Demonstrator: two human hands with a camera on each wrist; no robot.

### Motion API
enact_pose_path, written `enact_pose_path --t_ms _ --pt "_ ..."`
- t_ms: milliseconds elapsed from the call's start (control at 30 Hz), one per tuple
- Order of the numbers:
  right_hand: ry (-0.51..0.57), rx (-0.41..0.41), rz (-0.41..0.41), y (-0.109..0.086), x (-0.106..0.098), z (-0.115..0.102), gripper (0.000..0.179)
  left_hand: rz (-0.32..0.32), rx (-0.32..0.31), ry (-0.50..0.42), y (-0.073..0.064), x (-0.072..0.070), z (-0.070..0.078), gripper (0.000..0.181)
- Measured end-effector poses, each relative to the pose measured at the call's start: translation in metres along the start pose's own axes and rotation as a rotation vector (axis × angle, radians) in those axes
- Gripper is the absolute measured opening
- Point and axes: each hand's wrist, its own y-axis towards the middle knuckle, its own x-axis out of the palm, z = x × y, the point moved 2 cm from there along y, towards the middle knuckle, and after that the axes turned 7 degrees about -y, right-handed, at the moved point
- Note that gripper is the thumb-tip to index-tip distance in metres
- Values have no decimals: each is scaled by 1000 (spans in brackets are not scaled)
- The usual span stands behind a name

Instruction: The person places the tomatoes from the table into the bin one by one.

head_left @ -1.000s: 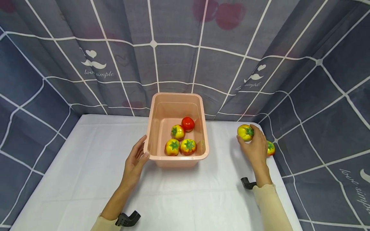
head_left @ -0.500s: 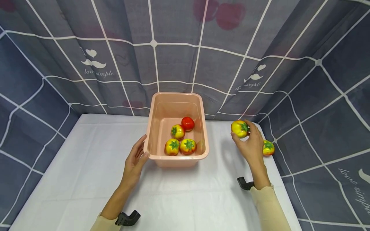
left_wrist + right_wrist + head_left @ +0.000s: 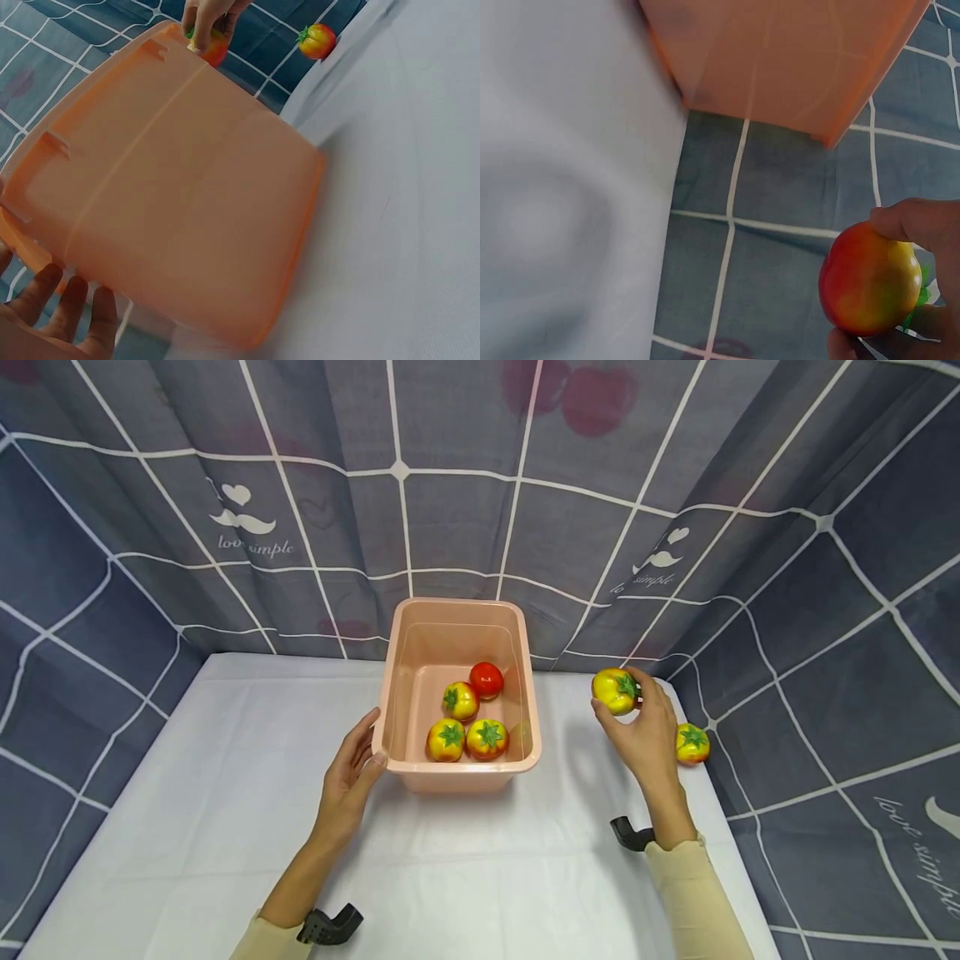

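Note:
My right hand [image 3: 641,731] holds a glossy yellow-and-red tomato [image 3: 615,691] with a green leafy top, raised above the table at the right. In the right wrist view, the thumb and fingers pinch this tomato [image 3: 870,279] from both sides. My left hand [image 3: 348,781] touches the near left corner of a peach plastic bin [image 3: 457,781]. In the left wrist view, its relaxed fingers [image 3: 69,309] lie against the bin's outside; the thumb cannot be made out there. Inside the bin sit a red tomato [image 3: 487,680] and several yellow-red ones [image 3: 487,739].
Another yellow-red tomato [image 3: 692,744] lies at the table's right edge, beside my right wrist. A white cloth [image 3: 465,877] covers the table. Dark grey checked curtains [image 3: 322,527] enclose the back and both sides.
My right hand has moved left and slightly back with the tomato, uncovering more of the one at the table's edge. The left hand and the bin stay in place.

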Motion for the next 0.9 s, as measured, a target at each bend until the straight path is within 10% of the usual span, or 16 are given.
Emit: enact_pose_path --t_ms 900 --pt "153 -259 -47 9 42 -110 71 -4 17 -11 2 0 -2 62"
